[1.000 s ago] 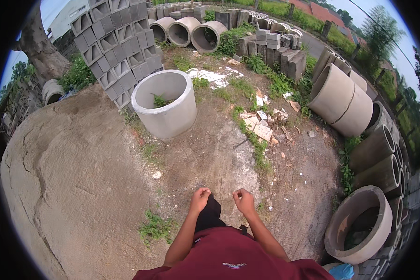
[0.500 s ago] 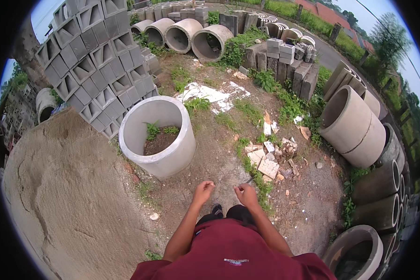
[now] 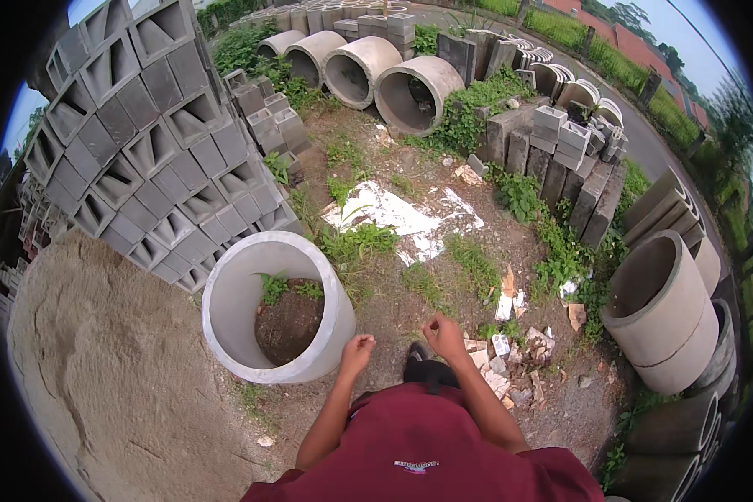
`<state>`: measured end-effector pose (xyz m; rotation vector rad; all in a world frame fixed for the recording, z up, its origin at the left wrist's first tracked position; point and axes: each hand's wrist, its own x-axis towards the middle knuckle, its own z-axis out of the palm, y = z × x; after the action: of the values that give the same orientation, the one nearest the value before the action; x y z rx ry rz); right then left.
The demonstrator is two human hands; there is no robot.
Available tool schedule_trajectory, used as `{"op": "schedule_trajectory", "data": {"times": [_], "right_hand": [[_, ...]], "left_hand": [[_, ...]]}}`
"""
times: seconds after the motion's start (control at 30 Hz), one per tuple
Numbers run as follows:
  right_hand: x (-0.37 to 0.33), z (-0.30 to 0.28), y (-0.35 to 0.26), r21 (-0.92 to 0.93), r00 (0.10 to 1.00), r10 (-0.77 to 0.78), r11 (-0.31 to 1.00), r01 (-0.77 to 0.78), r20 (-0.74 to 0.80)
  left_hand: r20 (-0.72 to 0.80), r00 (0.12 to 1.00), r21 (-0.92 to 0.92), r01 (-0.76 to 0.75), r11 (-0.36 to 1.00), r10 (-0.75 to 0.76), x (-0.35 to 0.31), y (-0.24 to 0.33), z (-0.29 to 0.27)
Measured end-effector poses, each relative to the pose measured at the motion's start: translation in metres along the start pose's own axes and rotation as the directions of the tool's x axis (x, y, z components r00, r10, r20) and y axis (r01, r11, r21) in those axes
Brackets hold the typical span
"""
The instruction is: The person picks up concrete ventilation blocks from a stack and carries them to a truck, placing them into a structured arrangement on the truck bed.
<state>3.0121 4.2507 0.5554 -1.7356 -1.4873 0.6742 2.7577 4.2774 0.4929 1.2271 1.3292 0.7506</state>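
Observation:
My left hand (image 3: 357, 355) is held in front of me with its fingers curled in, and nothing shows in it. It is nearest to an upright concrete ring (image 3: 343, 322), just beyond and to its left, but apart from it. Soil and a few green plants (image 3: 274, 289) lie inside that ring. My right hand (image 3: 445, 337) is loosely closed too, with nothing seen in it, above the ground left of a heap of broken tile and rubble (image 3: 498, 376). One dark shoe (image 3: 417, 351) shows between my hands.
A sand pile (image 3: 125, 368) fills the left, below tall stacked hollow concrete blocks (image 3: 155, 163). Large concrete pipes (image 3: 418, 94) lie at the back; more rings (image 3: 665, 318) line the right. White scraps (image 3: 385, 209) cover ground ahead. Concrete slabs (image 3: 560, 188) stand at back right.
I have moved forward: the upright ring and the tile heap are now closer to me, beside my hands. Both hands have risen slightly in view and stay closed.

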Motion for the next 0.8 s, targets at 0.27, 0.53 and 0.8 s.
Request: {"op": "schedule_trajectory", "data": {"times": [0.27,0.53,0.8], "right_hand": [[0.231,-0.018,0.005,-0.087,0.998,-0.06,0.994,0.062,0.017],[0.476,0.022,0.041,-0.041,0.993,-0.102,0.994,0.105,0.065],[0.741,0.058,-0.004,0.017,0.986,-0.149,0.989,0.148,0.074]], "left_hand": [[-0.138,0.99,-0.192,-0.028,0.981,0.001,0.207,0.113,0.033],[-0.13,0.991,-0.176,-0.012,0.984,-0.012,0.462,0.152,0.014],[-0.242,0.966,-0.096,-0.113,0.989,0.087,0.695,0.245,-0.059]]}}
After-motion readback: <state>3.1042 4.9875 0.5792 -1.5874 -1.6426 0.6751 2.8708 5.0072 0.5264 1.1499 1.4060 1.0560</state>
